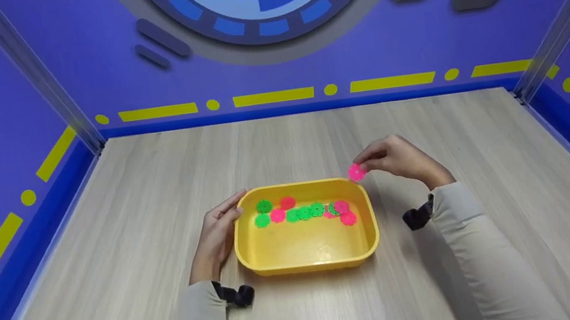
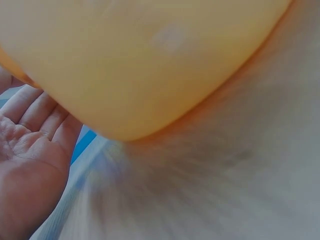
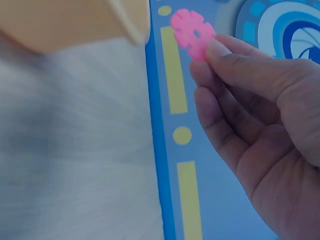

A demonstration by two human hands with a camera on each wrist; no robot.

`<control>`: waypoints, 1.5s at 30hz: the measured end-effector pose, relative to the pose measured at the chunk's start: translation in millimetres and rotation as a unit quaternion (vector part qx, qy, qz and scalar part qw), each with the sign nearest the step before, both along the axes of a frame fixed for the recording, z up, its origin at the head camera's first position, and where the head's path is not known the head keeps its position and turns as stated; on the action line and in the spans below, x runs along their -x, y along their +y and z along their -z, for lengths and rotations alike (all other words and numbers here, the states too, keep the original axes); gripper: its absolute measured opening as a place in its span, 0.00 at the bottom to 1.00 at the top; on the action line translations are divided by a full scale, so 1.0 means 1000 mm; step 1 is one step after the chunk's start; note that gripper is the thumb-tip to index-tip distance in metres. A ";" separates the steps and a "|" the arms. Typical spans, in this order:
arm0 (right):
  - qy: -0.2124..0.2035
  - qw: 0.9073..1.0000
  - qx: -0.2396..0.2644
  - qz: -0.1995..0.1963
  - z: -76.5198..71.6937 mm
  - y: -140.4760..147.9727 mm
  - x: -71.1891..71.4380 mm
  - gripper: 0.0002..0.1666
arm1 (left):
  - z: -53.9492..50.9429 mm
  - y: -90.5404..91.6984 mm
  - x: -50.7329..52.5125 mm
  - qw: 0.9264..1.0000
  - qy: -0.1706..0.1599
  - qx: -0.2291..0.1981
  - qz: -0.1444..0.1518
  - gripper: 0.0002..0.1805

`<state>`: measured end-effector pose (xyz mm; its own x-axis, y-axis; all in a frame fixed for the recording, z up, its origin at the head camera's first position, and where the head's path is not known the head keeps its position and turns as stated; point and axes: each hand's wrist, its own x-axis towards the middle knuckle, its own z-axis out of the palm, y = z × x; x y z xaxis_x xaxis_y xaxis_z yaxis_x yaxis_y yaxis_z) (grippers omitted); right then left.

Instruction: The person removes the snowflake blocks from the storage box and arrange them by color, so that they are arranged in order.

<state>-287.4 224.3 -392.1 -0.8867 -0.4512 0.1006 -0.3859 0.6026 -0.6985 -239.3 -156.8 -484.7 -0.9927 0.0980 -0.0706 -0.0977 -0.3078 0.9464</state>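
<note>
Our left grip [image 1: 215,236] holds the yellow tub [image 1: 285,248] while our right grip [image 1: 400,158] pinches a pink disc [image 1: 356,172] (gently, we'd advise).

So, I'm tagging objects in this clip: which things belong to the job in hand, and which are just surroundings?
Seemingly part of the job:
pink disc, pinched by the right hand
yellow tub, held by the left hand
green discs and other pink discs inside

Surroundings:
table
patterned wall
</note>
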 end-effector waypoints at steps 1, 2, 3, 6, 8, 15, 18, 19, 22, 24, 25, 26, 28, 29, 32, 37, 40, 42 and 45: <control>-0.002 1.000 -0.001 0.008 0.001 0.003 0.000 0.10 | 0.000 0.000 0.000 1.000 0.000 0.000 -0.001 0.27; -0.006 1.000 -0.001 0.016 0.003 0.005 0.001 0.10 | 0.001 0.000 0.000 1.000 0.002 0.002 -0.001 0.27; -0.010 1.000 -0.001 0.023 0.004 0.008 0.001 0.10 | 0.001 -0.001 0.000 1.000 0.005 0.006 -0.001 0.26; -0.015 0.999 -0.002 0.039 0.009 0.015 0.002 0.10 | 0.001 -0.001 0.000 1.000 0.008 0.012 0.000 0.26; -0.017 0.999 -0.002 0.046 0.012 0.019 0.003 0.10 | 0.001 -0.001 0.000 1.000 0.008 0.013 0.000 0.26; -0.028 0.997 -0.007 0.067 0.023 0.030 0.006 0.10 | -0.001 -0.001 0.000 1.000 0.003 0.006 -0.001 0.26; -0.032 0.996 -0.014 0.077 0.028 0.033 0.006 0.10 | 0.000 -0.001 0.000 1.000 0.003 0.002 0.000 0.26; -0.033 0.996 -0.017 0.079 0.030 0.034 0.006 0.11 | 0.000 -0.001 0.000 1.000 0.003 0.002 0.000 0.26; -0.037 0.996 -0.022 0.084 0.034 0.036 0.004 0.11 | 0.000 -0.001 0.000 1.000 0.001 -0.003 0.000 0.26; -0.042 0.995 -0.028 0.089 0.038 0.036 0.004 0.11 | 0.000 -0.001 -0.001 1.000 0.000 -0.003 0.000 0.26; -0.043 0.995 -0.031 0.089 0.039 0.037 0.004 0.12 | 0.000 -0.001 -0.001 1.000 -0.001 -0.004 -0.002 0.26; -0.043 0.994 -0.034 0.090 0.041 0.037 0.004 0.12 | 0.000 -0.001 -0.001 1.000 -0.002 -0.004 -0.002 0.26; -0.044 0.994 -0.039 0.093 0.044 0.037 0.004 0.12 | 0.000 -0.001 -0.001 1.000 -0.002 -0.003 -0.003 0.26; -0.043 0.994 -0.040 0.093 0.046 0.038 0.004 0.12 | 0.000 -0.001 -0.001 1.000 -0.001 0.000 -0.003 0.26; -0.035 0.994 -0.044 0.089 0.049 0.038 0.005 0.12 | 0.000 -0.001 -0.001 1.000 0.002 0.011 -0.004 0.26; -0.050 0.993 -0.050 0.091 0.053 0.038 0.005 0.13 | 0.000 -0.001 -0.001 1.000 0.000 0.023 -0.005 0.26; -0.070 0.991 -0.054 0.103 0.056 0.037 0.005 0.13 | -0.001 -0.001 -0.001 1.000 -0.005 0.020 -0.007 0.26; -0.084 0.988 -0.055 0.113 0.057 0.036 0.006 0.12 | 0.000 -0.001 -0.001 1.000 -0.008 0.015 -0.008 0.26; -0.089 0.987 -0.056 0.120 0.059 0.035 0.007 0.12 | -0.001 0.000 0.000 1.000 -0.010 0.010 -0.009 0.26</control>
<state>-294.0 259.2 -451.4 -0.9685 -0.2258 -0.1045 -0.1003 0.7387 -0.6666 -239.2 -157.2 -484.0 -0.9927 0.0784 -0.0918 -0.1109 -0.2917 0.9501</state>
